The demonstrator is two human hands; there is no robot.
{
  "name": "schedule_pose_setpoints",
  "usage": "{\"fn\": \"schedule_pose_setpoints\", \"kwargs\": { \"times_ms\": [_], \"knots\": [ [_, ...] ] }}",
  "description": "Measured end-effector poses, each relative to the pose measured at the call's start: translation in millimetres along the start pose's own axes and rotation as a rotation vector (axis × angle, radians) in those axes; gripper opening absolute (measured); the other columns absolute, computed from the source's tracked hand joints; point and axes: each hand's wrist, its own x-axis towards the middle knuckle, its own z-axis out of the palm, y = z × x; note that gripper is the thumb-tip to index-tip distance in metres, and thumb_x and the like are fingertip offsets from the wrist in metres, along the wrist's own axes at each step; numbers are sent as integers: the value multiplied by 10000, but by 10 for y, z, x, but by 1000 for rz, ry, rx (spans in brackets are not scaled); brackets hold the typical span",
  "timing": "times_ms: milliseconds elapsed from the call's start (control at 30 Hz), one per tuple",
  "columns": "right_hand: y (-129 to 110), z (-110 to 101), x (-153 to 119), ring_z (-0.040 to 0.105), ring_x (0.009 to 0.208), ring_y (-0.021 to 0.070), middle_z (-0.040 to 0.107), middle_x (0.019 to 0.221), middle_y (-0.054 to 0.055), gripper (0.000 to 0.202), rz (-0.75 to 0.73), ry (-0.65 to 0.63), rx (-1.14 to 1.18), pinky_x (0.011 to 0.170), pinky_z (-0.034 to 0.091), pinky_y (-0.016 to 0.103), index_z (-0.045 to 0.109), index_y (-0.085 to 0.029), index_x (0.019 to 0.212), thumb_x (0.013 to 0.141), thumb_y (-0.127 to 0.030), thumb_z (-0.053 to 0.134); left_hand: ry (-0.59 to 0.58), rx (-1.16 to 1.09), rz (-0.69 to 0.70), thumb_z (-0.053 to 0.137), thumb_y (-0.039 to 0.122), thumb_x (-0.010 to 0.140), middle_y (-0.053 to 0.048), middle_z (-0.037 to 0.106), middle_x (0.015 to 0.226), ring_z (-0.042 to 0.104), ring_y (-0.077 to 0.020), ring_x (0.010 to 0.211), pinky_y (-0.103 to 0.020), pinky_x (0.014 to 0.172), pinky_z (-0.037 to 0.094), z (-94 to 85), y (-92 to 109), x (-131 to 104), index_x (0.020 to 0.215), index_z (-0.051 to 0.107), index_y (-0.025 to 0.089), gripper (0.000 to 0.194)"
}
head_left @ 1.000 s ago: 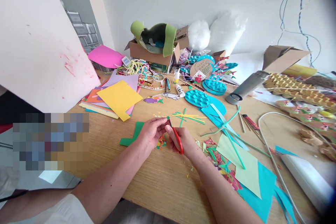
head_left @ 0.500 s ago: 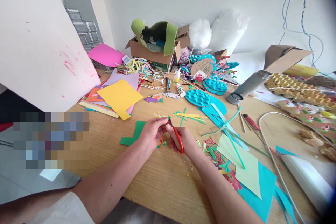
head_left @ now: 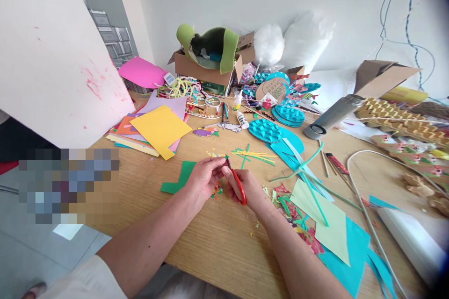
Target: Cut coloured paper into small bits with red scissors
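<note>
My right hand (head_left: 245, 184) is closed on red-handled scissors (head_left: 239, 188), whose dark blades point up and left toward my other fingertips. Pinched in my left hand (head_left: 206, 175) is a tiny green paper piece (head_left: 226, 156) beside the blade tips. Small red, orange and green paper bits (head_left: 218, 188) lie on the table below, partly hidden by my hands. Green and yellow strips (head_left: 254, 154) cross each other just behind. A green sheet (head_left: 184, 175) lies left of my left hand.
Stacked coloured paper (head_left: 159, 126) is at the left. Glue bottles (head_left: 242, 120), blue egg-tray discs (head_left: 264, 130) and a metal flask (head_left: 333, 116) stand or lie behind. Paper scraps (head_left: 294, 217) and a pale green sheet (head_left: 324, 224) lie beside my right forearm.
The view has shifted very slightly. Both hands and the scissors stay in nearly the same position.
</note>
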Motion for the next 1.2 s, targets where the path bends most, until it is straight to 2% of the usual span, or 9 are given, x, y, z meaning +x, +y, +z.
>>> {"fn": "schedule_pose_setpoints", "kwargs": {
  "times_ms": [367, 933, 1200],
  "knots": [
    [-54, 5, -21, 457, 335, 102, 494, 400, 0, 598, 48, 16, 13, 351, 325, 196, 458, -177, 518, 805, -700, 435, 12, -2, -22, 690, 74, 634, -68, 688, 691, 624, -120, 638, -217, 634, 480, 29, 17, -26, 631, 666, 118, 50],
    [15, 12, 2, 438, 315, 97, 494, 384, -2, 609, 20, 38, -6, 345, 312, 197, 452, -179, 512, 812, -708, 414, 8, -23, -43, 647, 64, 676, -75, 686, 711, 635, -121, 653, -216, 661, 480, 26, 2, -17, 660, 679, 104, 54],
    [28, 2, 13, 454, 327, 115, 506, 394, 4, 606, 31, 63, -29, 346, 320, 211, 462, -183, 534, 805, -721, 395, 0, 5, -27, 660, 64, 644, -63, 685, 664, 622, -120, 604, -235, 646, 483, 6, -18, 7, 630, 669, 113, 52]
  ]
}}
